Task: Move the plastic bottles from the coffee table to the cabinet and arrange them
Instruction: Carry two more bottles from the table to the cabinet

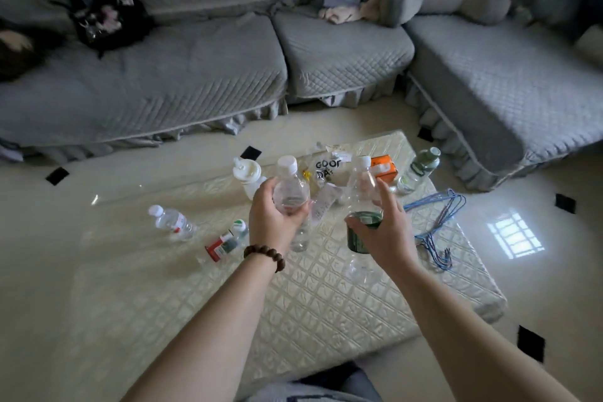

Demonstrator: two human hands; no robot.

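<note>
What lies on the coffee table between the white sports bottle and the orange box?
In the head view, a clear bag printed GOOD DAY lies between the white sports bottle and the orange box, on the coffee table.

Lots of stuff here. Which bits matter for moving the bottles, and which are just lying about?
For the job: clear bottle in left hand; green-label bottle in right hand; lying bottle; far bottle.

Lying about: blue hangers; orange box; black bag.
</note>
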